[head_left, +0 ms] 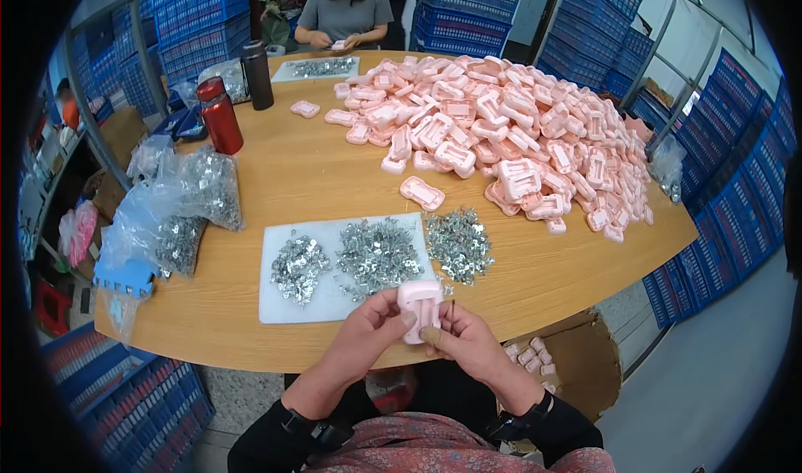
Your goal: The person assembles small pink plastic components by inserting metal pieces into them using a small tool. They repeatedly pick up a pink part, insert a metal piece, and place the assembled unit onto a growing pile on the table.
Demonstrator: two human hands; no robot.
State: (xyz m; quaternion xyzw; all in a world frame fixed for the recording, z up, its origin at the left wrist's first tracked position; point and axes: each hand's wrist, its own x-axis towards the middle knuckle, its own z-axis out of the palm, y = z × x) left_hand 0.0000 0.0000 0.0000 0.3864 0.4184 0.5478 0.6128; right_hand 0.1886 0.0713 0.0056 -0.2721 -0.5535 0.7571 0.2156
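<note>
Over the table's near edge, I hold a pale pink plastic battery-compartment casing (423, 293) upright between both hands, its recessed side facing me. My left hand (369, 331) wraps its left side, thumb on the front. My right hand (464, 339) closes on the lower right side, its thumb pressed to the recess; whether a small metal piece is under that thumb, I cannot tell. Just beyond lies a white foam sheet (276, 306) bearing two heaps of small metal contact pieces (380, 256). A third metal heap (459, 246) sits on bare wood beside it.
A large mound of pink casings (510, 130) covers the table's far right. Clear bags of metal pieces (209, 189), a red bottle (219, 118) and a dark bottle (256, 76) stand left. Opposite, a co-worker (347, 22) handles a casing. Below right is a cardboard box (593, 364).
</note>
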